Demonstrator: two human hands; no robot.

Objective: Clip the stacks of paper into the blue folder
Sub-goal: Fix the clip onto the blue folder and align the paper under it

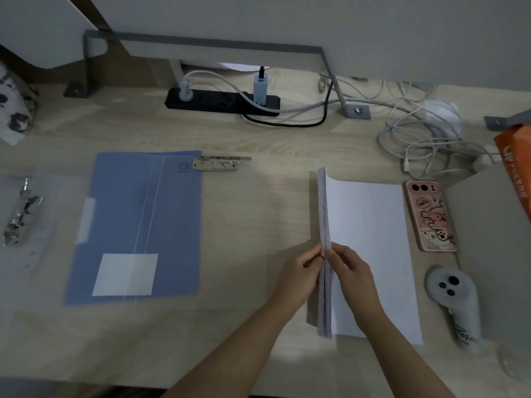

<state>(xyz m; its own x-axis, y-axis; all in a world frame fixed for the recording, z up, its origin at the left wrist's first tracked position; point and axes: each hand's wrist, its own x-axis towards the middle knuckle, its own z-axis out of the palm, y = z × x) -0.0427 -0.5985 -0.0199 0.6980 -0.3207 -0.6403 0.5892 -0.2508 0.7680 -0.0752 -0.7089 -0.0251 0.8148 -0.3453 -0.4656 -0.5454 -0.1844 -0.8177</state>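
Together, left hand [298, 271], right hand [352, 271] pinch upright paper stack [323, 208] between curled fingers [313, 255]; forearms converge.

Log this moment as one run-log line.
left hand: pinches paper stack, upright on edge | right hand: pinches paper stack | blue folder: flat on desk, left, untouched | white sheets: flat beside stack

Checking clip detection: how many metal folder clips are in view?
2. One clip beside the blue folder's far right corner; a second clip near the left frame edge. Others may be hidden.
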